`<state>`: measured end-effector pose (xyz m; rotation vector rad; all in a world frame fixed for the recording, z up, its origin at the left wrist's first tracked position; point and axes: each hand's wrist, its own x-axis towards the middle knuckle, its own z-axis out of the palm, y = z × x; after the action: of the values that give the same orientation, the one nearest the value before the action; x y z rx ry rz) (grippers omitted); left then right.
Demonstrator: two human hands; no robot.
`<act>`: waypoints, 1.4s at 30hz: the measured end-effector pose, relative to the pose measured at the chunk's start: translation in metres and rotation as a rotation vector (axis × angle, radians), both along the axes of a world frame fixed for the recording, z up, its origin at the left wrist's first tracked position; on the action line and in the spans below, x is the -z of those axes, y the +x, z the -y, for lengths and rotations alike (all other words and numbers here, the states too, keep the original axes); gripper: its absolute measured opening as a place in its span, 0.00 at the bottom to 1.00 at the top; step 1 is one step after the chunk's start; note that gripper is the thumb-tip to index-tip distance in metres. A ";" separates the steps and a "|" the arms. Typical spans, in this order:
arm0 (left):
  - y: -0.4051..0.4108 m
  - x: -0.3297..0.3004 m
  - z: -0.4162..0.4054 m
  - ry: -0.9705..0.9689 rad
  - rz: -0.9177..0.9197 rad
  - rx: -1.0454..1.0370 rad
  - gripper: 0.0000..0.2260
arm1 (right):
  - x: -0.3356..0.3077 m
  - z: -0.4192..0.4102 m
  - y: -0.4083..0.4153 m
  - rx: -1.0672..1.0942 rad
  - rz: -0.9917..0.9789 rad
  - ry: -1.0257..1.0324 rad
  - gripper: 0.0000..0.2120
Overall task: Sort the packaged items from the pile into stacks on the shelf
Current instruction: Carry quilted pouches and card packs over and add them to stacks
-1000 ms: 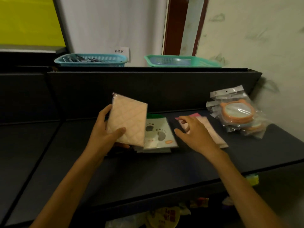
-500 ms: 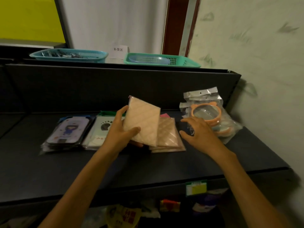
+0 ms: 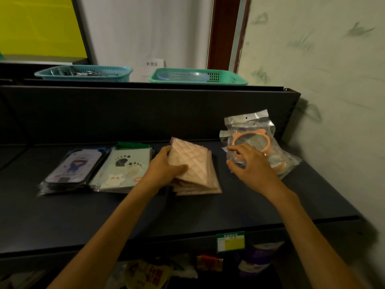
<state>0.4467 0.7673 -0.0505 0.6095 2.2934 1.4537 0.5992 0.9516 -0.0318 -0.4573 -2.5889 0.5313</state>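
Lowered since half a second ago, the peach quilted flat packet (image 3: 188,161) is now settling onto its matching stack (image 3: 200,184) at the shelf's (image 3: 208,213) centre, left hand (image 3: 164,170) fingers grasping it. Right hand (image 3: 250,163), fingers released, is touching clear-bagged orange round mirrors (image 3: 256,140) at three o'clock. Squaring edges before letting go should be keeping the stack tidy.

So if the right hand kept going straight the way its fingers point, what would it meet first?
Most likely the clear bagged orange-rimmed mirrors: the right hand already has its fingertips at their near edge, though actual contact is hard to judge.
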 end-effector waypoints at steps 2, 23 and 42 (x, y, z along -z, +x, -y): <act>0.002 -0.003 0.000 -0.129 -0.145 -0.008 0.34 | 0.001 0.000 0.000 -0.007 0.004 -0.013 0.19; -0.011 -0.024 0.149 -0.570 -0.703 -0.001 0.29 | 0.008 0.095 -0.063 -0.196 0.129 0.066 0.22; -0.087 -0.001 0.483 -0.678 -0.619 -0.091 0.30 | 0.016 0.410 -0.176 -0.338 0.125 0.078 0.22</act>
<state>0.3600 0.2840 -0.0496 0.8111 3.0747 0.4441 0.4229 0.5415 -0.0483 -0.0241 -2.8131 0.5230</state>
